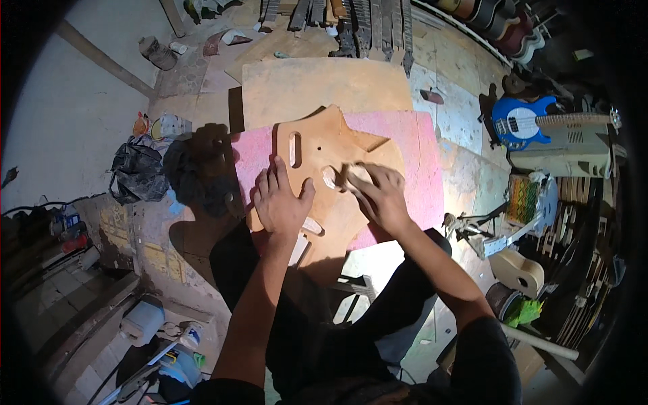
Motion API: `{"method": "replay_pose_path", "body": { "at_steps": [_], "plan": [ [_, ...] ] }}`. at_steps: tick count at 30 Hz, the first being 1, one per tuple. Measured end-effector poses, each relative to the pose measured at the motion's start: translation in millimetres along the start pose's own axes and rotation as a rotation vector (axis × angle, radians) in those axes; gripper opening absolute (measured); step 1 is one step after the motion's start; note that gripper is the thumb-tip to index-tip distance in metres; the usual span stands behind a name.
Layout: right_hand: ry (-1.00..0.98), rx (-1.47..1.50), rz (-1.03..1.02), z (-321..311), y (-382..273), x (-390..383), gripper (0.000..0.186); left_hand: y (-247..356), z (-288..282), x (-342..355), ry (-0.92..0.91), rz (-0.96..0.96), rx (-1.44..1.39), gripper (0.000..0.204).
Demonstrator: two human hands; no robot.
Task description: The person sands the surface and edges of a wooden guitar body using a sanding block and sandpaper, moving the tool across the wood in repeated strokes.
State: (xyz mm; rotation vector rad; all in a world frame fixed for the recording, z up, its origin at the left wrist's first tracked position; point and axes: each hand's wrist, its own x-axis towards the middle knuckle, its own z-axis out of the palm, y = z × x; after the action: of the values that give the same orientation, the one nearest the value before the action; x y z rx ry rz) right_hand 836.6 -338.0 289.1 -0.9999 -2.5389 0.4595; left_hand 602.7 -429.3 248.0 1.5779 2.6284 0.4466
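Your tan wooden guitar body (307, 135), unpainted and unfitted, lies on the pink rectangular board (424, 152), its rounded slots (295, 150) already cut. Your left hand (278, 202) rests spread on it; your right hand (387, 196) grips what seems a small pale block (356, 177).

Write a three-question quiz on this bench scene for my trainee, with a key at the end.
1. Multiple choice: what does the right hand hold?
A) a hammer
B) a small pale piece
C) a paintbrush

2. True or false: the left hand rests on the wooden body.

3. Fill in the colour: the board directly beneath the wooden body is ____.

Key: 1. B; 2. true; 3. pink.
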Motion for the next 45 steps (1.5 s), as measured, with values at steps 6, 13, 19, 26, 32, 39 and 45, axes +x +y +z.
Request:
{"method": "replay_pose_path", "body": {
  "at_steps": [6,13,19,26,32,39,45],
  "plan": [
    [0.095,0.076,-0.035,29.6,-19.2,71.4,0.049,11.0,-1.3,-1.9,-0.021,0.023,-0.031,0.084],
    [0.085,-0.006,0.3,-53.9,52.3,-77.8,0.043,13.1,-11.0,-3.4,-0.006,0.039,-0.094,0.082],
    [0.454,0.356,0.545,-33.7,26.6,-119.8,0.044,29.3,-19.7,6.4,-0.239,0.371,-0.065,0.076],
    [0.565,0.463,0.645,-15.0,25.3,-120.3,0.044,81.1,-12.3,-21.0,-0.287,0.638,-0.047,0.088],
    [0.533,0.482,0.67,-9.3,39.4,-130.3,0.044,83.0,-33.6,-1.2,-0.346,0.383,-0.085,0.089],
    [0.542,0.613,0.714,-2.6,32.3,-119.2,0.046,90.4,-23.6,-17.7,-0.262,0.331,-0.032,0.092],
    [0.567,0.574,0.721,-2.4,40.9,-126.3,0.046,93.3,-16.2,-13.6,-0.207,0.523,-0.023,0.094]
  ]
}}
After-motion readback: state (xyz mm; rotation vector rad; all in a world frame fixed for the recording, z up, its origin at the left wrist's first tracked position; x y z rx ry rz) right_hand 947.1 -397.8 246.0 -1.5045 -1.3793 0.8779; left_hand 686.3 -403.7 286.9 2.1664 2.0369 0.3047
